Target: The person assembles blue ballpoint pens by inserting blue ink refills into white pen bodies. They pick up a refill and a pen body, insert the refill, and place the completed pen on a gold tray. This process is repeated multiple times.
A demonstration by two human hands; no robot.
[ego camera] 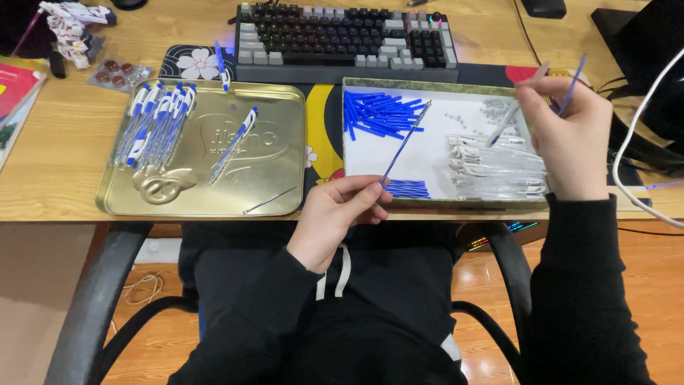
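My left hand [335,214] pinches a thin blue ink refill with a small spring at its tip [406,141], slanted up over a shallow box [427,202]. My right hand [566,135] is raised over the box's right end, holding a clear pen barrel [509,117] and another blue refill [573,84]. Inside the box lie a pile of blue pen parts [377,114], clear barrels [495,167], more blue refills [407,189] and small springs [499,108]. Left of the box, a gold tin lid [278,107] carries several finished blue-and-white pens [153,121] and one separate pen [234,142].
A keyboard [345,39] sits behind the box and lid on a patterned desk mat. A white cable [634,128] hangs at the right. A small toy figure [71,28], a blister pack [117,73] and books [14,93] are at the far left. Chair armrests flank my lap.
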